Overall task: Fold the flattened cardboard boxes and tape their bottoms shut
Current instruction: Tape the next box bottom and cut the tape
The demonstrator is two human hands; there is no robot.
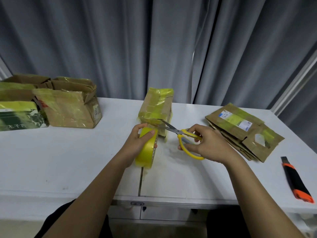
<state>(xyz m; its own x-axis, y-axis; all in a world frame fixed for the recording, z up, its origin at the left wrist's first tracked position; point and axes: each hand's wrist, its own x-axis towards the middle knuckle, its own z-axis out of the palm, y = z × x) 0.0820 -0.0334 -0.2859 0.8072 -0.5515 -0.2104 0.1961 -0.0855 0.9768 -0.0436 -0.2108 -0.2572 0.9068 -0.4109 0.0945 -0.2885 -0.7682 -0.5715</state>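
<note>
the left hand [137,140] grips the yellow tape roll [145,152], keeping the strip taut off the folded box [155,107] mid-desk [68,160]; the right hand [205,143], fingers through the scissors [185,136] handles, sets the parted blades at the strip to cut it, while flattened boxes [240,127] wait at right

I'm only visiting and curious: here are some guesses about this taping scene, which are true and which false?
1. The left hand grips the yellow tape roll. True.
2. The right hand holds a utility knife. False: it holds yellow-handled scissors; the utility knife lies on the table.
3. The scissor blades are open near the taped box. True.
4. The flattened boxes lie to the person's left. False: to the right.
</note>
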